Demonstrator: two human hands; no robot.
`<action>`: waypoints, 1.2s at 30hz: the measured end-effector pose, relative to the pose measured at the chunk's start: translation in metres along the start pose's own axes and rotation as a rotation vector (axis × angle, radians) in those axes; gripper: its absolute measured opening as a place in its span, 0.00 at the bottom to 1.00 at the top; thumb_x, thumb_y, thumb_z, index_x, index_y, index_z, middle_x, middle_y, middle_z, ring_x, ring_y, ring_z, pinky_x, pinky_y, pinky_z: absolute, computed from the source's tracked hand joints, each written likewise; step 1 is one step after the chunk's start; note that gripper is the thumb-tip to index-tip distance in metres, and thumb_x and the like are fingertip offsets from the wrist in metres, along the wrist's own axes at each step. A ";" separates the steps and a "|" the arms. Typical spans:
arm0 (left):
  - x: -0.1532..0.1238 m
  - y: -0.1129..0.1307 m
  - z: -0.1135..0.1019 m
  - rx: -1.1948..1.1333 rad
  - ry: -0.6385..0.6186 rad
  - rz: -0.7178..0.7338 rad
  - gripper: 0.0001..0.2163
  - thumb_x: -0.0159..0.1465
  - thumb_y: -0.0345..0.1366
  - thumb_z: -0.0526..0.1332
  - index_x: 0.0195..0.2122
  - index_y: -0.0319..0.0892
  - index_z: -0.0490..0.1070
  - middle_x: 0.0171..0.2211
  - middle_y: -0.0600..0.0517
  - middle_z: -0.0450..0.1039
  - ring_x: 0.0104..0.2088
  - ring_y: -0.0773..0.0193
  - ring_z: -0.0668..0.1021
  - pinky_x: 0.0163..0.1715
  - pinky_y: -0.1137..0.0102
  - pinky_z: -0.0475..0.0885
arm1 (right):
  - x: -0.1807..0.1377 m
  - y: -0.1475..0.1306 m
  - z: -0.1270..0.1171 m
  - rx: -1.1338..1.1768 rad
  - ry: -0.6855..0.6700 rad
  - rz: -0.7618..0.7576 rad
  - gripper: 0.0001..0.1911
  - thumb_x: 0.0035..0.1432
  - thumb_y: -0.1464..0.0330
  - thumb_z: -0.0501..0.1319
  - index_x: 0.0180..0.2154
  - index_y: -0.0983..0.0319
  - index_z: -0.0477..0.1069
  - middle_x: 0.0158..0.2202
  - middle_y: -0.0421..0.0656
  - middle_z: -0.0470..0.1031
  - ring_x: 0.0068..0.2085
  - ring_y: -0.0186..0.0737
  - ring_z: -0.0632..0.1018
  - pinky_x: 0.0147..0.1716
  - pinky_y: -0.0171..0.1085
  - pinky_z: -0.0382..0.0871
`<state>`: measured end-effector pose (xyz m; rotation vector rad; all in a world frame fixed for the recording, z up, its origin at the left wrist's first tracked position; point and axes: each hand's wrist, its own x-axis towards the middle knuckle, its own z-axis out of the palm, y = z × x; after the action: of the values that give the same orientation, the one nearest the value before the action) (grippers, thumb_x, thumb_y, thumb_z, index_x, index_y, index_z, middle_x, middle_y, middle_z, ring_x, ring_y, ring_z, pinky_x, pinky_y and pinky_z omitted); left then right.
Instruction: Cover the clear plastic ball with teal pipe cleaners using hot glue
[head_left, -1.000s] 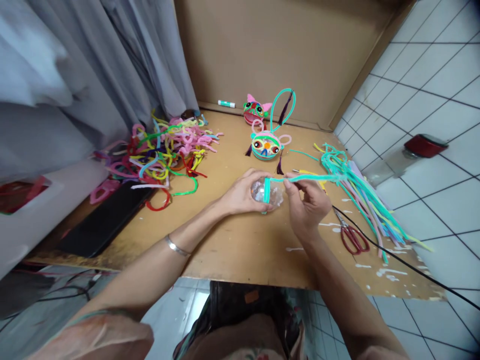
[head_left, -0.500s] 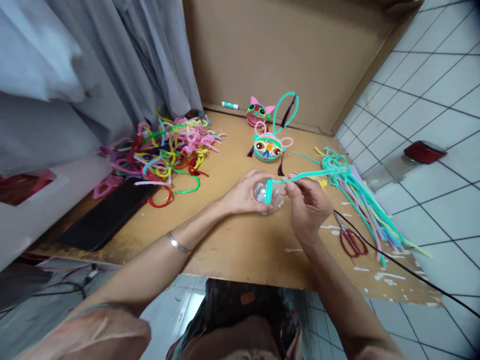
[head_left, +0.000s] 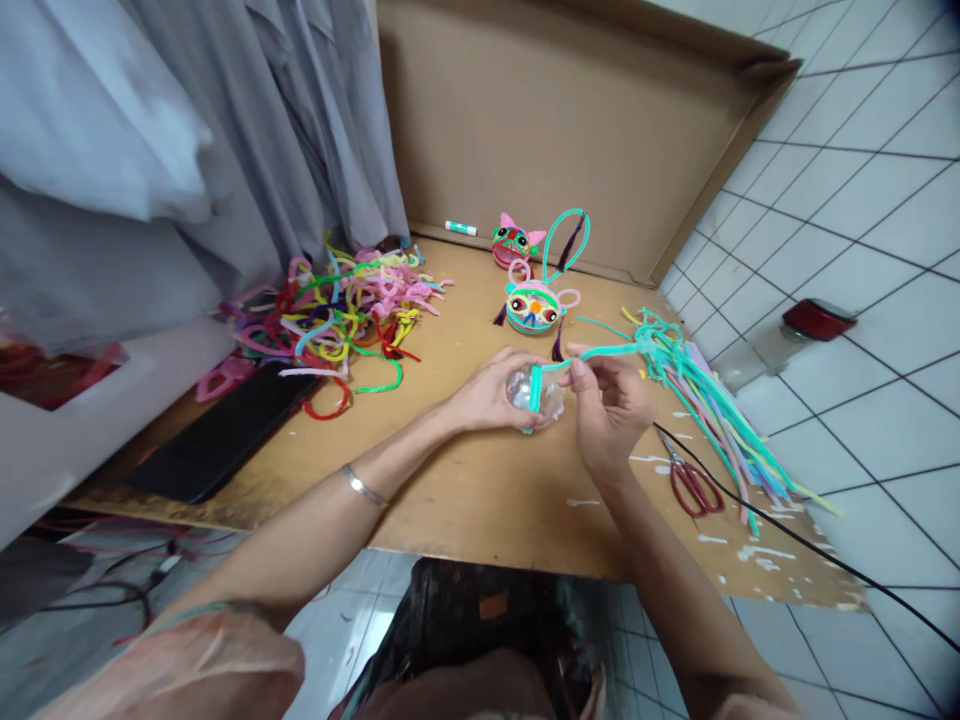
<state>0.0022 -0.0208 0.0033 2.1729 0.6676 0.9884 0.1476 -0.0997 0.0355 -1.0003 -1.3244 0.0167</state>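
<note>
L hand (head_left: 487, 393) grips clear ball (head_left: 553, 404) over mid table (head_left: 480, 510), R hand (head_left: 611, 405) pinches teal pipe cleaner (head_left: 611, 352) that bands it & trails R; looks like wrapping step, next turn prob. calls for strip taut, ball steady.

1 silver bangle (head_left: 364, 487), loose peach left sleeve (head_left: 206, 660), greenish edge (head_left: 201, 611)
</note>
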 end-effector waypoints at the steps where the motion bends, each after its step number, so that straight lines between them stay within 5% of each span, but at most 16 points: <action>1: 0.000 0.000 0.000 0.003 -0.002 0.002 0.34 0.44 0.42 0.75 0.54 0.44 0.70 0.49 0.47 0.71 0.50 0.52 0.75 0.53 0.56 0.71 | 0.000 -0.001 0.000 -0.012 -0.003 0.001 0.06 0.62 0.65 0.60 0.37 0.59 0.74 0.34 0.40 0.79 0.29 0.33 0.78 0.33 0.36 0.75; 14: 0.002 -0.006 0.002 -0.044 0.028 -0.005 0.34 0.43 0.41 0.75 0.53 0.41 0.71 0.49 0.45 0.71 0.50 0.52 0.75 0.54 0.55 0.70 | 0.007 -0.013 0.005 -0.036 -0.121 -0.060 0.07 0.64 0.65 0.59 0.38 0.60 0.74 0.35 0.41 0.79 0.33 0.34 0.79 0.35 0.37 0.75; 18: 0.004 -0.013 -0.001 -0.238 0.091 -0.159 0.34 0.43 0.41 0.74 0.53 0.40 0.70 0.48 0.46 0.74 0.47 0.54 0.77 0.52 0.57 0.72 | 0.006 -0.017 0.008 -0.116 -0.148 -0.177 0.11 0.65 0.66 0.55 0.47 0.59 0.71 0.48 0.48 0.77 0.48 0.40 0.78 0.41 0.40 0.76; 21: 0.006 -0.020 -0.004 -0.374 0.173 -0.310 0.36 0.43 0.42 0.73 0.53 0.40 0.68 0.43 0.49 0.76 0.43 0.57 0.78 0.49 0.61 0.74 | 0.015 0.001 0.003 -0.288 -0.131 -0.199 0.14 0.65 0.67 0.53 0.50 0.60 0.70 0.48 0.48 0.76 0.45 0.40 0.78 0.42 0.41 0.75; 23: 0.008 -0.024 -0.005 -0.444 0.258 -0.357 0.36 0.43 0.45 0.73 0.54 0.39 0.68 0.43 0.48 0.76 0.44 0.56 0.78 0.48 0.62 0.74 | 0.027 0.022 -0.007 -0.471 -0.127 -0.109 0.15 0.65 0.68 0.52 0.50 0.63 0.70 0.46 0.49 0.77 0.39 0.39 0.78 0.43 0.42 0.74; 25: 0.008 -0.026 -0.006 -0.509 0.322 -0.382 0.37 0.43 0.47 0.73 0.54 0.40 0.67 0.44 0.48 0.76 0.45 0.56 0.78 0.49 0.62 0.74 | 0.040 0.044 -0.020 -0.758 -0.172 0.034 0.17 0.63 0.67 0.55 0.51 0.66 0.71 0.48 0.54 0.76 0.44 0.44 0.78 0.48 0.46 0.72; 29: 0.009 -0.028 -0.006 -0.531 0.371 -0.369 0.37 0.42 0.47 0.73 0.54 0.40 0.67 0.46 0.47 0.75 0.47 0.54 0.77 0.50 0.62 0.74 | 0.057 0.072 -0.044 -1.284 -0.442 0.427 0.29 0.63 0.55 0.57 0.47 0.76 0.75 0.47 0.68 0.76 0.51 0.61 0.78 0.50 0.53 0.69; 32: 0.009 -0.030 -0.006 -0.481 0.386 -0.367 0.38 0.42 0.46 0.73 0.54 0.39 0.66 0.46 0.46 0.75 0.48 0.54 0.77 0.51 0.62 0.73 | 0.057 0.087 -0.050 -1.382 -0.598 0.645 0.33 0.62 0.49 0.57 0.45 0.74 0.78 0.45 0.67 0.78 0.50 0.61 0.80 0.47 0.50 0.71; 36: 0.008 -0.032 -0.007 -0.444 0.363 -0.380 0.39 0.42 0.47 0.73 0.55 0.39 0.66 0.47 0.46 0.75 0.48 0.54 0.77 0.53 0.59 0.72 | 0.051 0.106 -0.051 -1.384 -0.564 0.687 0.28 0.60 0.53 0.59 0.46 0.73 0.78 0.45 0.66 0.79 0.49 0.58 0.81 0.45 0.45 0.72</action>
<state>-0.0040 0.0078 -0.0126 1.4314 0.8905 1.1970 0.2582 -0.0390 0.0157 -2.7577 -1.3479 -0.1224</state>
